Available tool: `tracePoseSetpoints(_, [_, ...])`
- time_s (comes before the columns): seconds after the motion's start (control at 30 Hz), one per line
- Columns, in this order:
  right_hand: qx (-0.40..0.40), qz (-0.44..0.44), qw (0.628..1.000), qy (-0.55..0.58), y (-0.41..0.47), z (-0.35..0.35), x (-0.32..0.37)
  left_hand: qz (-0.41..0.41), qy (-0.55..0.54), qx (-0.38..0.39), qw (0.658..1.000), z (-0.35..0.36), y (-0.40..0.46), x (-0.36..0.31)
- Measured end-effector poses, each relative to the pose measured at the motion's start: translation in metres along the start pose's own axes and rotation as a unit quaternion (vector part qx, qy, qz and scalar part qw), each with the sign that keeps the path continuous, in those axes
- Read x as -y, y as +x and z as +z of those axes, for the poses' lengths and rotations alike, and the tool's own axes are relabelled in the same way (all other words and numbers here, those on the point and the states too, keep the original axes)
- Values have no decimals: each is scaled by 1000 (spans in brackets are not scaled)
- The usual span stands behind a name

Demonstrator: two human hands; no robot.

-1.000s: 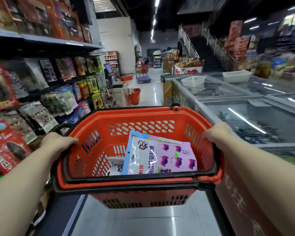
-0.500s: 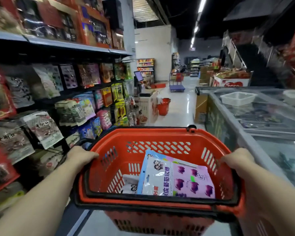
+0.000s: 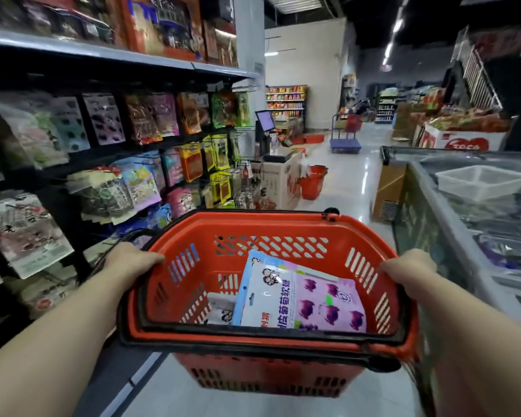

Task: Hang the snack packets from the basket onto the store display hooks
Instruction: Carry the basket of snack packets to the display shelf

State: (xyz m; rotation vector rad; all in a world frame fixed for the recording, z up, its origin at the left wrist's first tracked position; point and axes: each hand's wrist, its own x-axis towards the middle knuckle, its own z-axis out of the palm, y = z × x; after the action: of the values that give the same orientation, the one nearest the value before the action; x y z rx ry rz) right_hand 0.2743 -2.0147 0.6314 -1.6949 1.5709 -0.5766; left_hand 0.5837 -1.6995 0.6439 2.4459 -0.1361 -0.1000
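**Both hands on the red basket in the snack aisle**

The left hand (image 3: 130, 261) grips the left rim of the red shopping basket (image 3: 271, 230), fingers curled over the edge; the right hand (image 3: 408, 269) grips the right rim the same way. Between them the basket is held clear of the glossy floor (image 3: 346, 176).

Inside lies a purple-and-white grape gummy packet (image 3: 301, 299), leaning against the far wall with its blue header card uppermost and its hang slot showing. A smaller white packet (image 3: 220, 308) lies just left of it on the basket bottom, partly hidden beneath it.

To the left stands the display rack (image 3: 57, 161), its hooks crowded with hanging snack packets (image 3: 139, 185) in several rows under a shelf of boxed goods (image 3: 163, 25). To the right runs a glass-topped chest freezer (image 3: 463, 224) with a clear plastic tray (image 3: 481, 180) on its lid. Farther down the aisle are a red bucket (image 3: 312, 182) and a blue platform cart (image 3: 345, 142).
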Motion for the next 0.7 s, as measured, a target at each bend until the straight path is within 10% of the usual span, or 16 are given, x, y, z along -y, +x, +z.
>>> tracePoseSetpoints(0.7, [27, -56, 997, -36, 438, 85, 163, -50, -48, -22, 997, 240, 257, -257])
